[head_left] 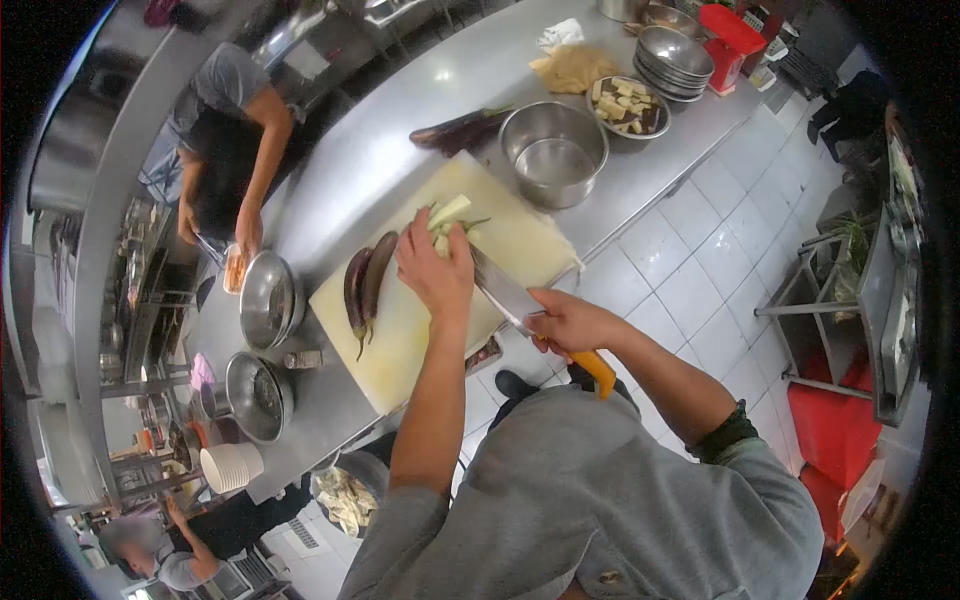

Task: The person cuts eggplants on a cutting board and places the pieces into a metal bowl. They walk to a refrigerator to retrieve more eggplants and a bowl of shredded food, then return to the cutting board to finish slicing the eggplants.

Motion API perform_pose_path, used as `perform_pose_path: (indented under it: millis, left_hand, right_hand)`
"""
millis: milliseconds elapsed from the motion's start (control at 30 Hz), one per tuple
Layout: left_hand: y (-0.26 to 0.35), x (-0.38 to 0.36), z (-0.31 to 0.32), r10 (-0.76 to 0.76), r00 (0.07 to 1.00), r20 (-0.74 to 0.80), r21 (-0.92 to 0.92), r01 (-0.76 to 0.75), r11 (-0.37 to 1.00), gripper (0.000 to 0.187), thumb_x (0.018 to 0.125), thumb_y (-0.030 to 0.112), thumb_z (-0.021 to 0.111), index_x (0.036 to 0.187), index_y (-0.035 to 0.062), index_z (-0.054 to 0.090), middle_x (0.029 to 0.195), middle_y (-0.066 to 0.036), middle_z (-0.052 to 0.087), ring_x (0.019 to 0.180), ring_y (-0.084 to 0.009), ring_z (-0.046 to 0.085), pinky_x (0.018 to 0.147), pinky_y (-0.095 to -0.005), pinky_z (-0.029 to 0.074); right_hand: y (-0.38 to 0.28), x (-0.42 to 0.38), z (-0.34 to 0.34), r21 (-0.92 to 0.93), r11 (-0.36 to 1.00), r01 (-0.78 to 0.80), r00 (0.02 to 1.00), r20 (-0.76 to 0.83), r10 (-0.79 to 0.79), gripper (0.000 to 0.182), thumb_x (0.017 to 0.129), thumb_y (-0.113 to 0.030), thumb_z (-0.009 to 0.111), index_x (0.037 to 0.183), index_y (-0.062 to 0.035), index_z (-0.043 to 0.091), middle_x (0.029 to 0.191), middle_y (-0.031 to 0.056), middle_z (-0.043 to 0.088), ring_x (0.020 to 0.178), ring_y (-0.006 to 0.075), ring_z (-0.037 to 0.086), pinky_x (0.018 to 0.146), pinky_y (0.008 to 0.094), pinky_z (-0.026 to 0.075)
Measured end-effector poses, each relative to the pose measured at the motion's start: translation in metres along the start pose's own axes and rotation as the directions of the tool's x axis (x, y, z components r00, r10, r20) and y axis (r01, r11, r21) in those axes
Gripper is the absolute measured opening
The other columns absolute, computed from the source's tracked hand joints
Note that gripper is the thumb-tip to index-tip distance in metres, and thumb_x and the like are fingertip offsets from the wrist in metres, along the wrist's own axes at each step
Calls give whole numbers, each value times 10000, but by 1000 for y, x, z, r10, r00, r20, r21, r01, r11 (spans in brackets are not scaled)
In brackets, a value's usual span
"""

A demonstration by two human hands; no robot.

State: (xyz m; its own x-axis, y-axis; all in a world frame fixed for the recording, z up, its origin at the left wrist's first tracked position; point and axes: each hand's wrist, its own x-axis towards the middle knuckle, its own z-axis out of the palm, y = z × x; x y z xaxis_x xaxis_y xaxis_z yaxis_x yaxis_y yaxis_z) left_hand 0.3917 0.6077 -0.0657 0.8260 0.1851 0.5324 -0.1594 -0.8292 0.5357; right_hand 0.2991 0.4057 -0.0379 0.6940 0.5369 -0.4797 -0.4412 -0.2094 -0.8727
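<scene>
My right hand (572, 322) is closed round the yellow handle of a broad knife (505, 292), its blade pointing toward my left hand. My left hand (435, 265) rests with curled fingers on pale peeled pieces (450, 212) on a yellowish cutting board (395, 345). Two whole dark purple eggplants (368, 285) lie side by side on the left part of the board. More eggplants (460, 130) are on the steel table beyond it. A deep steel pot (553, 155) stands at the board's far right, beside a bowl of cut pieces (628, 106).
Stacked steel bowls (675, 58) and a red scale (733, 42) stand at the back right. Metal bowls (268, 300) and white cups (230, 467) are at the left. Across the table a person (225, 130) handles a small tray. Another person (170, 555) is at lower left.
</scene>
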Motion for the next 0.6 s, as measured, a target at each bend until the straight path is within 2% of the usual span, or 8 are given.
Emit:
perform_pose_path:
  millis: [67,200,300,333,433,500,567,600]
  left_hand:
    - [28,25,10,40,999,5,-56,-40,998,490,889,319,708,1343,165,608,1268,-117,608,1191,-356,552,961,-550,427]
    - [81,72,60,151,985,81,-139,-139,981,504,879,362,724,1338,180,621,1242,-97,621,1162,-354,573,930,-554,456]
    - [106,90,93,103,945,311,-102,-74,992,524,871,399,739,1342,198,627,1270,-87,622,1171,-356,579,920,-555,469]
    - [102,93,106,140,952,273,-184,-92,979,470,896,396,725,1285,138,667,1247,-119,643,1144,-358,599,931,-527,478]
    - [73,100,108,156,957,244,-244,-95,965,402,914,332,719,1216,67,698,1177,-162,672,1114,-367,618,941,-490,491]
    - [34,82,77,210,918,337,-126,-177,976,326,918,255,715,1145,21,711,1108,-196,684,1076,-381,631,941,-463,501]
    - [17,44,45,38,869,493,54,-74,996,279,899,196,720,1118,24,707,1072,-196,679,1042,-393,631,929,-475,504]
    - [10,26,36,75,862,502,36,-107,994,262,893,182,715,1104,25,705,1046,-192,673,1015,-393,631,918,-480,505]
  right_hand:
    - [-18,-11,-16,23,999,28,997,-72,-26,249,1046,-183,484,1267,-67,489,765,64,605,498,109,506,454,283,469]
    - [-44,-39,-58,174,985,-10,970,-239,52,275,1020,-195,523,1259,-64,491,764,89,614,485,110,498,453,279,472]
    - [-60,-61,-88,260,962,-79,950,-273,152,318,1009,-197,536,1283,-43,481,775,101,627,481,116,511,448,284,474]
    - [-71,-74,-93,277,956,-98,935,-304,184,361,999,-201,538,1309,-26,476,793,106,645,479,121,526,443,292,479]
    - [-75,-104,-129,137,968,-210,935,-261,240,377,1002,-186,516,1338,-24,460,801,109,655,481,122,536,446,298,490]
    - [-75,-124,-147,76,969,-235,936,-252,247,330,1006,-177,515,1296,-27,470,811,117,661,498,140,554,445,307,492]
    - [-75,-139,-160,39,971,-238,937,-255,240,294,1010,-175,510,1266,-32,481,811,120,663,505,150,564,445,309,492]
    - [-75,-144,-165,36,973,-229,939,-256,231,282,1013,-177,505,1256,-36,486,805,119,662,503,150,566,445,307,491]
